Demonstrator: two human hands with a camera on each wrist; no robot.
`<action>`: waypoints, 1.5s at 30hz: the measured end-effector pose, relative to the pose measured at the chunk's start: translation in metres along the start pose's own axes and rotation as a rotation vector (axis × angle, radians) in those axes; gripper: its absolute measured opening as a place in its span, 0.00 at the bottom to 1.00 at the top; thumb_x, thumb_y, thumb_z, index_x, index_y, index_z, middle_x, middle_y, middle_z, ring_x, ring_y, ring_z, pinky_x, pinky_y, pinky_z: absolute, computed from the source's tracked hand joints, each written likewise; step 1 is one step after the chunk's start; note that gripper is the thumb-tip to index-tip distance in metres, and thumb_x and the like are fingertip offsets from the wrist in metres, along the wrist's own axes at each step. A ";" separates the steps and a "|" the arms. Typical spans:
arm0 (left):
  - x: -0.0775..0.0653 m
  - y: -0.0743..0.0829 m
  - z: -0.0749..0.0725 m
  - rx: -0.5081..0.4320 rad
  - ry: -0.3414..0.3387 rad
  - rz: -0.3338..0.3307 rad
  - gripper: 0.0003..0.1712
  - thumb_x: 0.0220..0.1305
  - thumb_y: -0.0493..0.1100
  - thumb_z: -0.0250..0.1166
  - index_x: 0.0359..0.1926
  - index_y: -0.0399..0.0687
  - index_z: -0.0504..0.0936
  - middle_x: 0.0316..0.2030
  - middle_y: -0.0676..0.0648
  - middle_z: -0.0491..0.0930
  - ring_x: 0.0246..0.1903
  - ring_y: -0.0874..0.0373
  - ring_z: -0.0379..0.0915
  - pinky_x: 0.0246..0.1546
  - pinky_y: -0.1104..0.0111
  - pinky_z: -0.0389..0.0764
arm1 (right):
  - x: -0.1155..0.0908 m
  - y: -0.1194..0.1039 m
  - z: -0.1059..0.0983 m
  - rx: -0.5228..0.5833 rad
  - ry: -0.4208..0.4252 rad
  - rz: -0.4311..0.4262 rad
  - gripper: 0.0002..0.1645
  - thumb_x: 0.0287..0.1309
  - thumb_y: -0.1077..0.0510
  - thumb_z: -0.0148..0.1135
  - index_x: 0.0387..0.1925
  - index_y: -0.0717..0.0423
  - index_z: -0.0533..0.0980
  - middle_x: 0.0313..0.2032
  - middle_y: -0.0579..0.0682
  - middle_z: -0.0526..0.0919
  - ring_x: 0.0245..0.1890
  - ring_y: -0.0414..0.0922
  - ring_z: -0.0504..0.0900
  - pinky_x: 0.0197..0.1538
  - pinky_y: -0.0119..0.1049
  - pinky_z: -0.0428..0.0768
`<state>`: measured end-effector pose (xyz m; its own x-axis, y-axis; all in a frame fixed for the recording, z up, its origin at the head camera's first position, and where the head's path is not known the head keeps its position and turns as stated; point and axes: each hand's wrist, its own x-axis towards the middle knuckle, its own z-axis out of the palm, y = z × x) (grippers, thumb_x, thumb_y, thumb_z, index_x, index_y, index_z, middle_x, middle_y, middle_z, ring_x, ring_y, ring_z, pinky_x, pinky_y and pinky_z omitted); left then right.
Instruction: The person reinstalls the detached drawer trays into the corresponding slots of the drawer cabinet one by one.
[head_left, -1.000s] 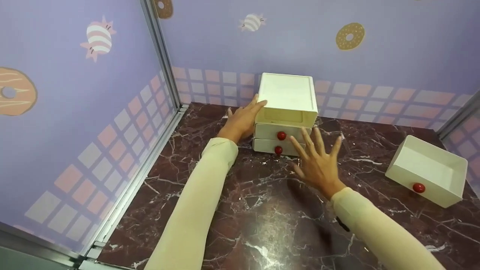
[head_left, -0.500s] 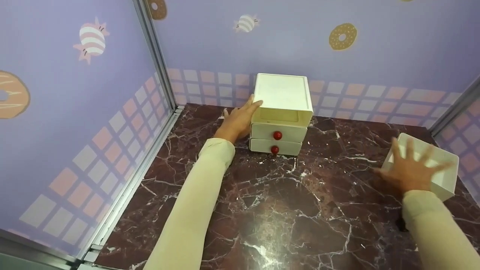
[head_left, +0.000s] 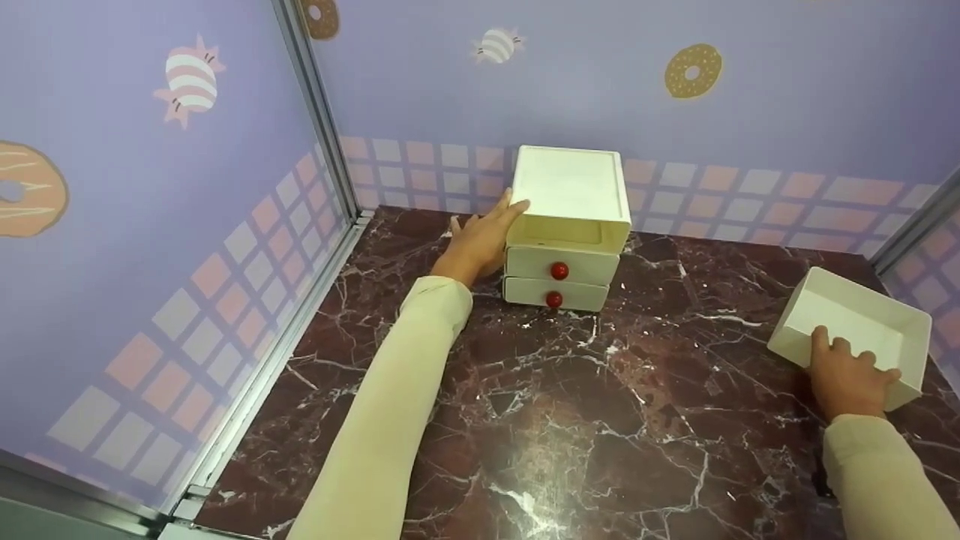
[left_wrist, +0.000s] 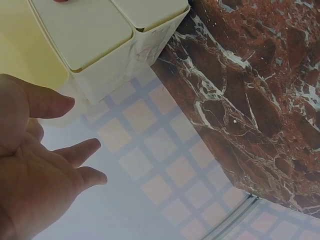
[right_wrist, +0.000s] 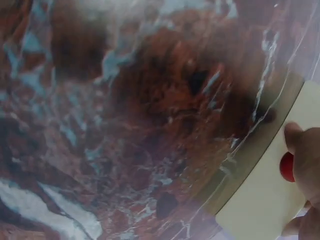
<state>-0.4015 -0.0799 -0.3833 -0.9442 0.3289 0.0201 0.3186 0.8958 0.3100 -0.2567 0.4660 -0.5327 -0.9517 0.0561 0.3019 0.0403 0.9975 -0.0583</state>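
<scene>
A small white drawer cabinet (head_left: 574, 184) stands near the back wall, its top slot bare and two drawers below it in place. My left hand (head_left: 480, 241) rests against the cabinet's left side, fingertips at the upper front corner; in the left wrist view its fingers are loosely extended beside the cabinet. At the right, a white drawer (head_left: 855, 311) sits on the table, open side up and apart from the cabinet. My right hand (head_left: 851, 379) has curled fingers at its front panel. In the right wrist view, thumb and fingers surround the red knob (right_wrist: 287, 167), partly hiding it.
The tabletop (head_left: 525, 420) is dark red marble pattern with white veins. Purple printed walls stand behind and at both sides, with a metal rail (head_left: 281, 349) along the left edge. The two seated drawers carry red knobs, the upper knob (head_left: 559, 271) facing me.
My right hand has moved from in front of the cabinet to the loose drawer at the right, its spread fingers now curled at the front panel. The left hand stays at the cabinet.
</scene>
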 end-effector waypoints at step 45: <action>-0.001 0.001 0.002 0.014 0.011 -0.004 0.52 0.69 0.36 0.59 0.80 0.82 0.43 0.83 0.59 0.31 0.74 0.24 0.52 0.73 0.27 0.35 | 0.005 -0.040 -0.025 -0.257 0.449 -0.350 0.26 0.63 0.70 0.48 0.63 0.67 0.69 0.30 0.73 0.77 0.17 0.71 0.72 0.15 0.66 0.71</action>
<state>-0.3999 -0.0785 -0.3846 -0.9462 0.3223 0.0296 0.3162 0.9011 0.2966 -0.2554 0.4274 -0.5052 -0.7031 -0.3192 0.6354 -0.1261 0.9354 0.3303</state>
